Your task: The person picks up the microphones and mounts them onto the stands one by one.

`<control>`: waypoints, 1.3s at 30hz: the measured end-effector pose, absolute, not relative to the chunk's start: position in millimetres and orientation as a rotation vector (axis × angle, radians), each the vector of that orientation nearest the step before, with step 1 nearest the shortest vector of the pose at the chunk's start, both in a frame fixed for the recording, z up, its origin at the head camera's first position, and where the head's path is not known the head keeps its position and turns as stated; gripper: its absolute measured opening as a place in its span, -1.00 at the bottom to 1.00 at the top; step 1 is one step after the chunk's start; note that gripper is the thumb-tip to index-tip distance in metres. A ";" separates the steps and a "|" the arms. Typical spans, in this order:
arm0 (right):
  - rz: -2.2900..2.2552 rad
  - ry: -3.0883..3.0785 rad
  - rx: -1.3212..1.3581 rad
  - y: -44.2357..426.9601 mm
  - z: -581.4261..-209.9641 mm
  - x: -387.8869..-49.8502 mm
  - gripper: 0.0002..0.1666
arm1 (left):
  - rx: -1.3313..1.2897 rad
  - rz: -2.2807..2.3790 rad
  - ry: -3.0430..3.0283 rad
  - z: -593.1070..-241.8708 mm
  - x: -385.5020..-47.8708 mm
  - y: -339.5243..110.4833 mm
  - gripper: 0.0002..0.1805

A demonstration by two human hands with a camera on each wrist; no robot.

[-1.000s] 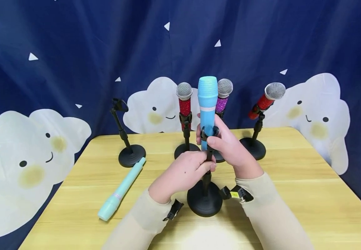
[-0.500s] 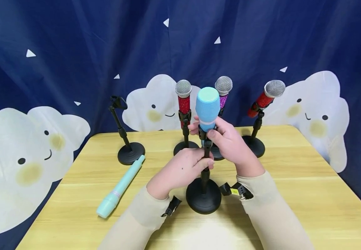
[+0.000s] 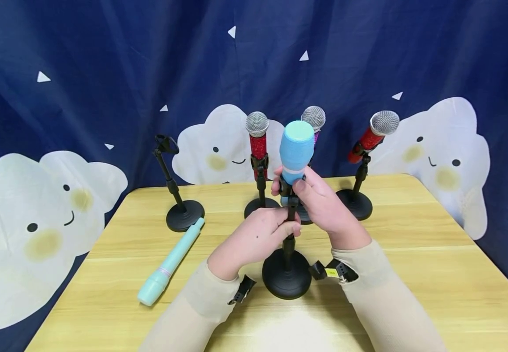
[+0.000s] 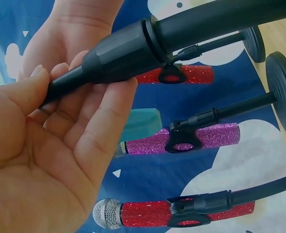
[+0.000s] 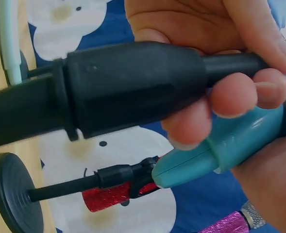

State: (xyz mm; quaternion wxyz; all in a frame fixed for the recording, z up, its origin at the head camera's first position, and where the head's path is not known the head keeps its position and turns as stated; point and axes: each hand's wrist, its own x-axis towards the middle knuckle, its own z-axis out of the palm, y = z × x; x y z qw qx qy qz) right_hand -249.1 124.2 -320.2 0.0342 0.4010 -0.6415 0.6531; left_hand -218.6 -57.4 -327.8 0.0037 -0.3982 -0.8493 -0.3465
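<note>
A blue microphone (image 3: 297, 146) sits in the clip of the nearest black stand (image 3: 286, 275), its head tilted towards me. My right hand (image 3: 326, 205) grips the microphone's body at the clip, thumb in front and fingers behind. Lower down, my left hand (image 3: 255, 237) holds the stand's pole. The left wrist view shows left thumb and fingers pinching the thin upper part of the pole (image 4: 118, 53). In the right wrist view the microphone's lower end (image 5: 220, 150) sticks out below the right hand, which is mostly out of frame there.
A mint-green microphone (image 3: 170, 264) lies on the wooden table (image 3: 412, 293) at left, near a stand with a bare clip (image 3: 183, 215). Behind my hands stand a red microphone (image 3: 258, 146) and a partly hidden purple one (image 3: 313, 117). Another red microphone (image 3: 370, 139) stands right.
The blue microphone has tipped from nearly upright towards me, its top now facing the camera, then shifted slightly right. My right hand moved with it; my left hand stayed on the pole.
</note>
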 end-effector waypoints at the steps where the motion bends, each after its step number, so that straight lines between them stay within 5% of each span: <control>1: 2.021 -1.966 1.235 123.7 -320.6 -250.0 -0.16 | -1.251 -1.081 -2.658 -327.8 -218.6 -57.2 -0.84; 20: 1.869 -2.185 1.232 139.4 -316.8 -247.0 -0.33 | -1.271 -1.153 -2.625 -329.1 -221.6 -54.7 -0.85; 36: 1.215 -2.853 1.398 166.6 -402.3 -231.9 -0.22 | -1.284 -1.123 -2.714 -330.7 -220.9 -60.7 -0.94; 39: 0.898 -3.037 1.452 155.6 -413.9 -227.8 -0.23 | -1.320 -1.177 -2.759 -332.1 -221.0 -61.8 -0.76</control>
